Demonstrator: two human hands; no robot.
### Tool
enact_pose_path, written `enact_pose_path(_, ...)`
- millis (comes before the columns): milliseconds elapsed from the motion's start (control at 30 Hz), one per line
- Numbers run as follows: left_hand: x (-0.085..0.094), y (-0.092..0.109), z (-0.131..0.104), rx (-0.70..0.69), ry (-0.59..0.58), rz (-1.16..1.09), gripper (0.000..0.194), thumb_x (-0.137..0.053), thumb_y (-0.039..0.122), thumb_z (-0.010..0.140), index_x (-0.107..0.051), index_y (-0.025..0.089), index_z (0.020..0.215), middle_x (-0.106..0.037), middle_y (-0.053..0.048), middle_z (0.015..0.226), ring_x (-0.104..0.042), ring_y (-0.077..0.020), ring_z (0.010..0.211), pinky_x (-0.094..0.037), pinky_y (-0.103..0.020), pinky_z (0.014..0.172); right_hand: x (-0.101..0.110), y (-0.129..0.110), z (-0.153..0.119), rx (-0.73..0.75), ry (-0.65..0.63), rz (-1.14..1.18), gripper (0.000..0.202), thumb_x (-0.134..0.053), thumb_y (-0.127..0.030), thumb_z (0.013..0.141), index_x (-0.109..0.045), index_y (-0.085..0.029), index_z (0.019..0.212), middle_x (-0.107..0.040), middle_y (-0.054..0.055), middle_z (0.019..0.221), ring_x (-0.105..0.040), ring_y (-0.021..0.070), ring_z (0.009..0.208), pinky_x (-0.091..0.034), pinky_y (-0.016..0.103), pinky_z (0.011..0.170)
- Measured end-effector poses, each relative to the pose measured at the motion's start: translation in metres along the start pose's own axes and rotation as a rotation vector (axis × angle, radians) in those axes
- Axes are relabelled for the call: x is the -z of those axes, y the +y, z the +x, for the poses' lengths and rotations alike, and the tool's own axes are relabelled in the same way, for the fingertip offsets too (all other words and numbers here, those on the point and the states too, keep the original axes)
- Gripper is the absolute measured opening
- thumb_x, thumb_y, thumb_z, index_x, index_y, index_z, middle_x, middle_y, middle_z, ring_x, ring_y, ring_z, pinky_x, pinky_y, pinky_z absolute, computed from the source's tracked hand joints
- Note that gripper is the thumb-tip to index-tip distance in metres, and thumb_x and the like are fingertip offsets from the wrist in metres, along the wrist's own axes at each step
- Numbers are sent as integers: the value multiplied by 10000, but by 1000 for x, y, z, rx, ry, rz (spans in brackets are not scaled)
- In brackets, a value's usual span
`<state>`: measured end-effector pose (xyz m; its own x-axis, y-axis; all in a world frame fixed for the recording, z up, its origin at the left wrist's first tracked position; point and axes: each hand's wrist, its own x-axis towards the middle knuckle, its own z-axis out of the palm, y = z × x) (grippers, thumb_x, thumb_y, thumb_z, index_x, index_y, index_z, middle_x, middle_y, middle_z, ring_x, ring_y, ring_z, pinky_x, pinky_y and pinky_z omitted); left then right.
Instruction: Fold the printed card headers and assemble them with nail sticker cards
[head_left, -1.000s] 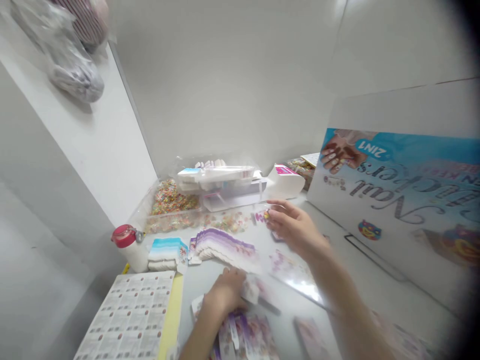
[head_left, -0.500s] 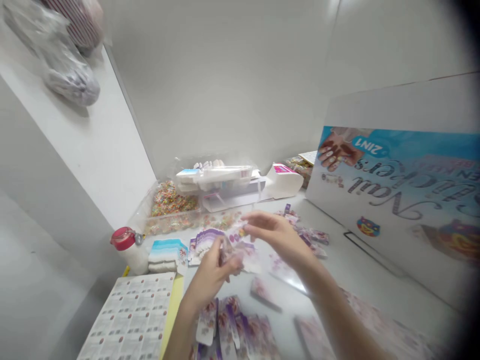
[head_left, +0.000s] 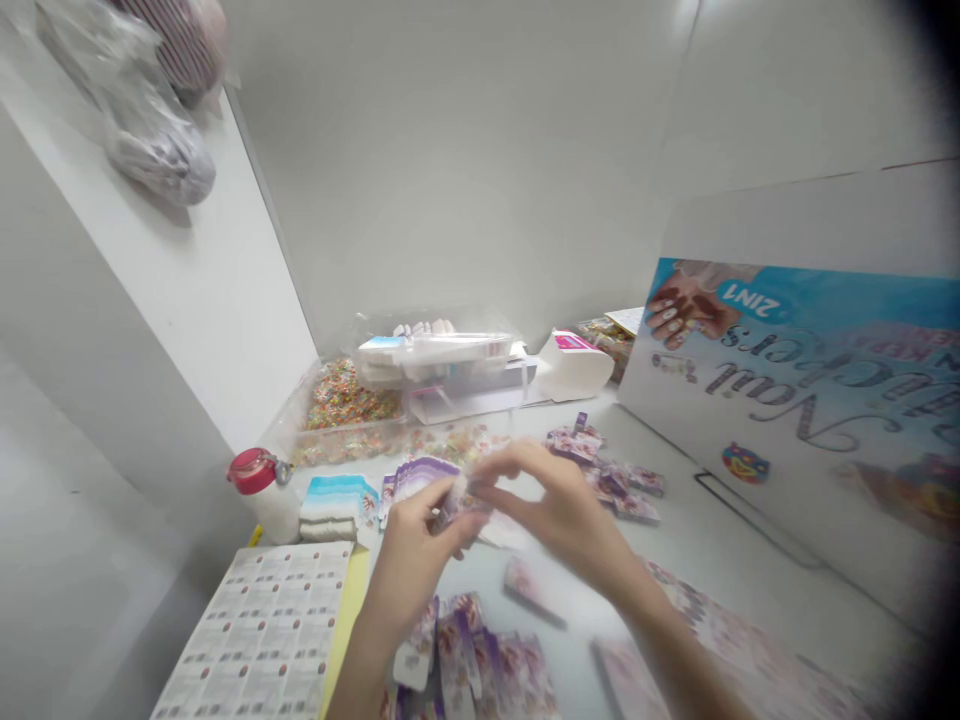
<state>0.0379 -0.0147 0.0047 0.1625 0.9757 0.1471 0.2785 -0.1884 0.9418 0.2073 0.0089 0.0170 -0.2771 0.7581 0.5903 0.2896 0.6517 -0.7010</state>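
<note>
My left hand is closed around a small printed nail sticker box, which is blurred and largely covered by the fingers. My right hand pinches at the box's upper end; what lies between its fingertips is too blurred to make out. Just behind the left hand stands a fanned stack of purple and white packets. Several flat purple and white boxes lie on the table below the hands. A single pinkish box rests below the right wrist.
A pile of small purple boxes lies right of the hands, before a large printed carton. At left are label sheets, a red-lidded bottle and blue packets. Behind stands a clear tray of colourful bits.
My right hand has come down and left to the box in my left hand, its fingers closing into a pinch. The small printed sheet seen between the hands is now hidden. The view has shifted slightly.
</note>
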Motion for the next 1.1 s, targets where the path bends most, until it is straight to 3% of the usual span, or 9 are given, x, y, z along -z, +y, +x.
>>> enact_pose_path(100,1,2,-3,-11,23,-8,251,-625,351,809,-648,218,1021,-590,17,792,-466,-117,626,-416,-219,568,0,-1,-2,14,-51,-68,64,-621,-216,849,-666,-248,881,-670,-10,824,-581,162,822,-435,296,745)
enact_pose_path(267,4,5,-3,-37,52,58,250,-604,351,831,-650,238,1049,-632,2,840,-502,-137,687,-425,-234,627,4,2,-4,-4,-223,-18,217,-517,-196,896,-677,-296,1005,-689,-3,919,-592,166,868,-457,305,765)
enact_pose_path(367,4,5,-2,-29,74,-7,316,-600,380,838,-596,230,1115,-616,1,795,-515,-137,670,-446,-240,613,4,1,-2,-103,-145,107,213,-531,-260,888,-660,-284,1056,-680,19,995,-614,172,905,-474,314,791)
enact_pose_path(500,2,1,-6,-79,50,-173,415,-605,360,848,-432,263,1213,-627,13,806,-552,-125,651,-477,-236,589,-1,4,0,-330,21,369,252,-653,-365,798,-639,-239,1016,-636,31,900,-607,163,795,-475,276,665)
enact_pose_path(667,1,-8,-7,-207,7,-163,242,-611,325,848,-553,241,1067,-591,13,800,-568,-108,621,-496,-233,563,-9,8,3,-507,-74,669,440,-768,-388,681,-601,-250,1065,-578,47,1086,-554,96,657,-441,238,568)
enact_pose_path(800,5,-5,-5,-157,-13,-157,221,-631,340,826,-601,212,1004,-570,20,708,-570,-115,570,-490,-221,482,-13,6,4,-403,-87,636,233,-733,-378,726,-651,-198,849,-615,4,787,-520,90,590,-403,219,524)
enact_pose_path(933,7,2,-4,-143,65,-146,241,-644,359,805,-615,200,984,-559,27,679,-555,-108,538,-463,-203,442,-12,4,5,-211,-120,537,185,-676,-377,779,-714,-196,783,-627,29,815,-563,118,667,-455,247,582)
enact_pose_path(1100,4,3,-4,-137,62,-146,235,-634,362,807,-581,196,966,-569,33,668,-543,-104,537,-477,-209,456,-14,1,5,-354,-58,557,187,-717,-361,739,-681,-182,775,-650,19,753,-574,119,631,-470,251,581)
